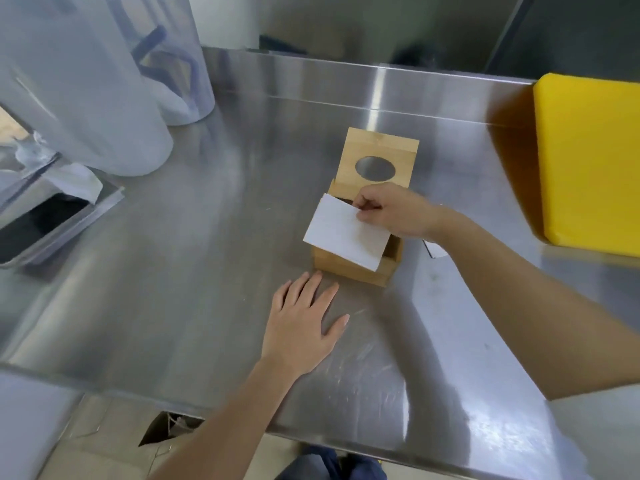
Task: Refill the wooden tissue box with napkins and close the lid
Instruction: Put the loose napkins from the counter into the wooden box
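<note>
Head view: right hand (391, 213) pinches flat white napkins (346, 233) over the square wooden box (353, 268); left hand (304, 323) splayed on brushed steel.

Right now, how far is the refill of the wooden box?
Done: the lid stands open. In hand: the right hand is lowering a napkin stack into the wooden box, still tilted above the rim. The left hand rests flat on the table. Left: seat the napkins, close the lid.
</note>
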